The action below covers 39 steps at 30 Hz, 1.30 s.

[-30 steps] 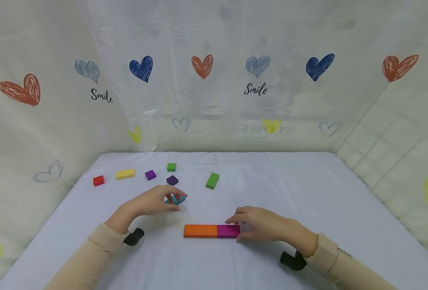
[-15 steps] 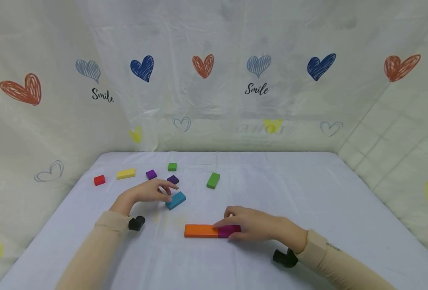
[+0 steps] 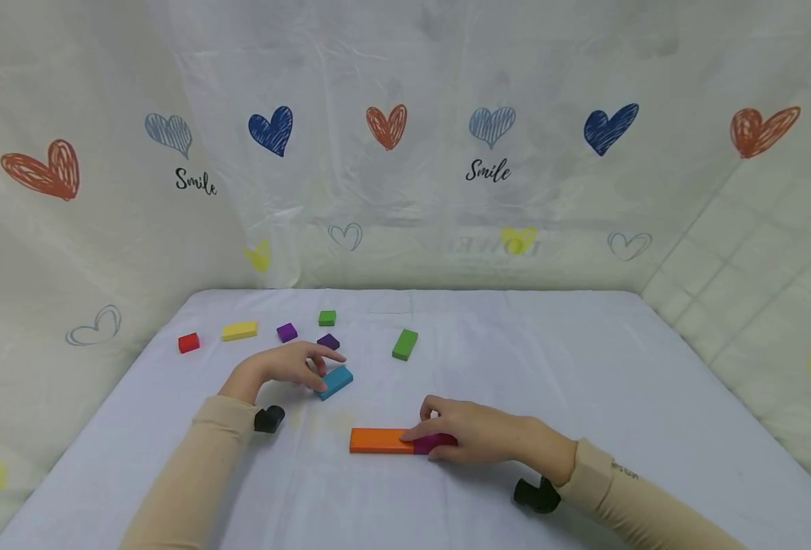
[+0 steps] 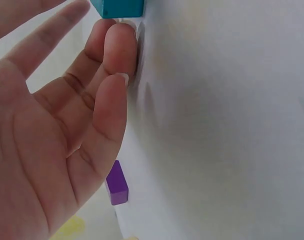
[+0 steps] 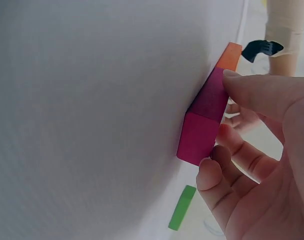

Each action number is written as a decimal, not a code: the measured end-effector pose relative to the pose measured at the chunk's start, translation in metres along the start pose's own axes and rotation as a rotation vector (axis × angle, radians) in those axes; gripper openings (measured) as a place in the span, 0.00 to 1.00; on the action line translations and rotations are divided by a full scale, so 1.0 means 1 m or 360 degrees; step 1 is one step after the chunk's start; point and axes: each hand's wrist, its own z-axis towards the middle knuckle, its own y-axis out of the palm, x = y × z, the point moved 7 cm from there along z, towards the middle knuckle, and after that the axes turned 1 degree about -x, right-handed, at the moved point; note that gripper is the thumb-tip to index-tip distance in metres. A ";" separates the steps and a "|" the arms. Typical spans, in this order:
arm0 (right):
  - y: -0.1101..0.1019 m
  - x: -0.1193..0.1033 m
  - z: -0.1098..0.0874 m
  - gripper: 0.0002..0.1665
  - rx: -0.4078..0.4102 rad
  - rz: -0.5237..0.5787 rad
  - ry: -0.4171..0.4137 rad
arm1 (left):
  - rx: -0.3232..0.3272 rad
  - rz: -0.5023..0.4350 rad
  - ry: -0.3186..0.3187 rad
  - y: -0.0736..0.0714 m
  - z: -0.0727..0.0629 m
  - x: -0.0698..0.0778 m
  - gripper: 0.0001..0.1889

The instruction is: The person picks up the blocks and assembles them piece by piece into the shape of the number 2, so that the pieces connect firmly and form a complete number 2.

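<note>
In the head view an orange block (image 3: 381,441) and a magenta block (image 3: 438,441) lie end to end as one bar on the white table. My right hand (image 3: 477,431) pinches the magenta block, thumb on its near side; the index fingertip reaches the seam with the orange one. The right wrist view shows the magenta block's end face (image 5: 197,137) beside the fingers. Farther back, my left hand (image 3: 285,365) is at a blue block (image 3: 337,380), thumb against its left end and index finger stretched out above its far side. In the left wrist view the other fingers bend below the blue block (image 4: 123,7).
Beyond the left hand lie a dark purple block (image 3: 328,341), a purple block (image 3: 286,332), a yellow block (image 3: 239,330) and a red block (image 3: 189,342). A small green block (image 3: 327,318) and a longer green block (image 3: 405,344) lie farther right.
My left hand has drawn back off the top of the blue block to its left end, then edged slightly right. My right hand has moved left over the magenta block and closed on it.
</note>
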 end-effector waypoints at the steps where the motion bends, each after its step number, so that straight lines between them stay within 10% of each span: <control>1: 0.000 0.000 0.000 0.22 -0.0003 0.0006 0.0003 | -0.0005 0.0000 -0.0009 0.001 0.001 0.000 0.29; 39: -0.001 -0.001 -0.001 0.22 0.0000 -0.0005 0.0012 | 0.0027 0.0058 -0.0069 0.016 0.025 0.017 0.32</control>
